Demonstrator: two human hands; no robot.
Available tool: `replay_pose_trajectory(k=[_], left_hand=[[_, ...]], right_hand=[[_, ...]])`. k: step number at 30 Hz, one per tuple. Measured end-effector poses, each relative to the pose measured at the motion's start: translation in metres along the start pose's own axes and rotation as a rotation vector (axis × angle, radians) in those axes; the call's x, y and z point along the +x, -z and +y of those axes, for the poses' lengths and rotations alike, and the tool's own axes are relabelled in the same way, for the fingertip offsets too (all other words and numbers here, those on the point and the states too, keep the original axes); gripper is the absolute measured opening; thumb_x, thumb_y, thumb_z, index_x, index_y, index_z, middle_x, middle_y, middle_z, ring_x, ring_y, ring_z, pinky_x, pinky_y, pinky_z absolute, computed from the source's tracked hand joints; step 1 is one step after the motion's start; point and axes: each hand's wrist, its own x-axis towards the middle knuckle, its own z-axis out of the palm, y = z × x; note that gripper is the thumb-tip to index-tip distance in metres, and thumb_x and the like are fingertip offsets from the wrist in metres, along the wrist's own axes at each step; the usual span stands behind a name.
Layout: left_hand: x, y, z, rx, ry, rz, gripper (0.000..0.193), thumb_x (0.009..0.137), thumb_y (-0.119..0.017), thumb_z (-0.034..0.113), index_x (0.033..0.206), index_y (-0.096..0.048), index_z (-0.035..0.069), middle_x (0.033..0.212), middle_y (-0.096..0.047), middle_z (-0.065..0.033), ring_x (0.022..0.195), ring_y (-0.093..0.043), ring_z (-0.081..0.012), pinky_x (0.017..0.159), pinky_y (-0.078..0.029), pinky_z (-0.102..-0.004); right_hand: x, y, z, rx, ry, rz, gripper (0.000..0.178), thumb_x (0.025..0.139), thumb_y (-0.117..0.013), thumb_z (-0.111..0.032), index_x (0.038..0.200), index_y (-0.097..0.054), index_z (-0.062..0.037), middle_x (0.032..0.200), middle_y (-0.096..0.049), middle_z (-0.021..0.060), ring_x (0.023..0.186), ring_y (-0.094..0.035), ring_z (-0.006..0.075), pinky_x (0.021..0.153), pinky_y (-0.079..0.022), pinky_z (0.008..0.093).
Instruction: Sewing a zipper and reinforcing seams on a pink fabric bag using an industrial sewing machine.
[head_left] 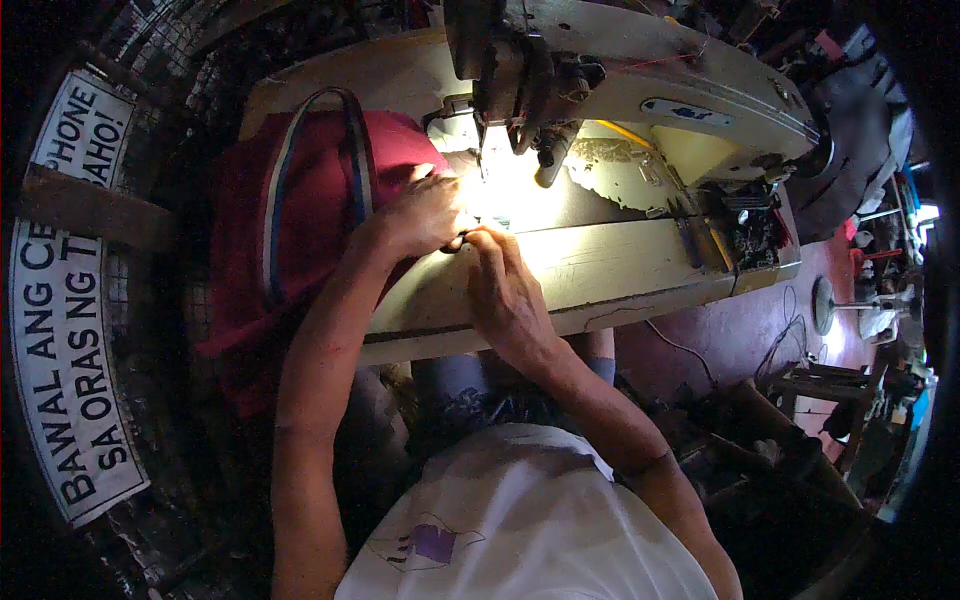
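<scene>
My left hand (pixel 425 210) is closed just left of the brightly lit needle area of a sewing machine (pixel 620 85). Under and beside it lies a dark red cloth bag (pixel 325 185) with a striped strap (pixel 272 215) looped on top. My right hand (pixel 508 295) reaches in from the right, its thumb and fingers pinched together. Both sets of fingertips meet at a small dark piece (pixel 455 244) at the bag's edge. What it is cannot be made out, since fingers cover most of it and the lamp's glare washes out the spot.
Scissors (pixel 690 240) and a yellow-handled tool (pixel 720 248) lie at the right of the machine table (pixel 590 262). A tray of small parts (pixel 755 215) sits beyond. White signs (pixel 60 380) hang on wire mesh at left. A person in grey (pixel 850 170) and a fan (pixel 825 305) are at right.
</scene>
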Motion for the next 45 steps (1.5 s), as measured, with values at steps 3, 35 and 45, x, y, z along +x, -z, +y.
replay_pose_trajectory(k=[3,35,45], left_hand=[[0.007,-0.006,0.008,0.216,0.169,-0.141,0.024,0.078,-0.063,0.018,0.097,-0.068,0.003,0.113,-0.061,-0.0140,0.111,-0.056,-0.0288,0.098,-0.036,-0.0578],[-0.012,-0.033,0.050,-0.065,0.222,0.696,0.024,0.077,-0.056,-0.013,0.097,-0.062,-0.001,0.095,-0.057,-0.0133,0.093,-0.058,-0.0310,0.082,-0.048,-0.0389],[-0.009,-0.032,0.051,-0.087,0.268,0.708,0.023,0.076,-0.056,-0.014,0.094,-0.061,0.000,0.094,-0.056,-0.0130,0.093,-0.058,-0.0301,0.082,-0.048,-0.0386]], right_hand=[[-0.002,-0.003,0.003,-0.189,-0.067,-0.073,0.050,0.082,-0.058,0.002,0.130,-0.047,-0.0028,0.120,-0.055,0.0223,0.105,-0.058,0.0405,0.087,-0.050,0.0455],[-0.050,0.203,0.062,0.397,-0.680,0.447,0.028,0.097,-0.056,-0.014,0.123,-0.059,-0.0067,0.117,-0.061,0.0134,0.105,-0.061,0.0274,0.090,-0.050,0.0357],[-0.074,0.434,0.261,-0.800,-0.453,0.169,0.030,0.088,-0.065,-0.015,0.114,-0.066,-0.0009,0.110,-0.067,0.0158,0.103,-0.064,0.0278,0.089,-0.049,0.0366]])
